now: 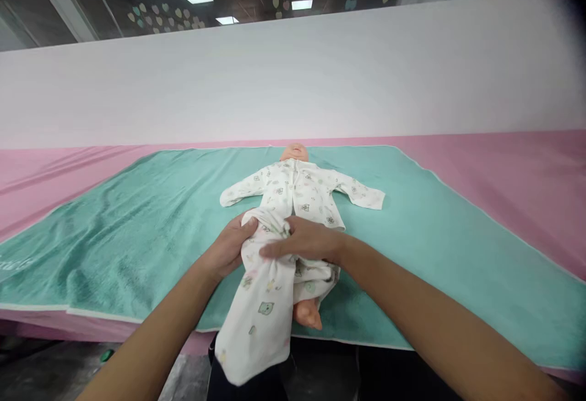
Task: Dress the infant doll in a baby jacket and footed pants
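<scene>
A baby doll (294,152) lies on its back on a green towel (137,224), head pointing away from me. It wears a white printed top (300,190) with both sleeves spread out. White printed trousers (263,303) are bunched around its hips and legs, one leg of the garment hanging over the near edge. One bare doll foot (307,314) sticks out. My left hand (229,248) grips the bunched waistband on the left side. My right hand (304,241) is closed over the same bunched cloth from above.
The towel lies on a pink sheet (513,175) covering a wide surface. A tall white panel (293,77) stands behind it. The near edge of the surface runs just under my forearms, with dark floor below.
</scene>
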A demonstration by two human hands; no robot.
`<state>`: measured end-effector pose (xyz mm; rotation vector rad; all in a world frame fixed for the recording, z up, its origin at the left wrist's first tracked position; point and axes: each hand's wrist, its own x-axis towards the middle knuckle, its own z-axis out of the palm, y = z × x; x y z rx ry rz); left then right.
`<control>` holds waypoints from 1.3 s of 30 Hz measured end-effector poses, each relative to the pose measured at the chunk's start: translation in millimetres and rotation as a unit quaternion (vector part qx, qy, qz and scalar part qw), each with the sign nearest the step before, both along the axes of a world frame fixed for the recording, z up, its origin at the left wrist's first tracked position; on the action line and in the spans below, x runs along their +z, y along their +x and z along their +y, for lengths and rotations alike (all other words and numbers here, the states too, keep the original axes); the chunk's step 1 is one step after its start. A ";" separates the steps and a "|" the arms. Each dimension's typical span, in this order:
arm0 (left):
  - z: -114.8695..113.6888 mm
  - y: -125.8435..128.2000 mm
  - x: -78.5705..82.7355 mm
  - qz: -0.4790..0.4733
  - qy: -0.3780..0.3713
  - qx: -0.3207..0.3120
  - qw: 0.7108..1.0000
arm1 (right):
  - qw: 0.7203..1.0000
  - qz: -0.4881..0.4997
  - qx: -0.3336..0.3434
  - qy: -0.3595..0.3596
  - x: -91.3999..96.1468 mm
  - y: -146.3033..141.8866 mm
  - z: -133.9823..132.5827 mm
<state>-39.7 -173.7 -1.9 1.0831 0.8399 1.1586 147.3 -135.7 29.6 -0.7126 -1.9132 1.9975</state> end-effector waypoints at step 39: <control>-5.0 9.9 4.0 0.107 0.067 0.045 0.991 | 0.964 0.204 -0.083 -0.148 -14.0 -7.6 -0.8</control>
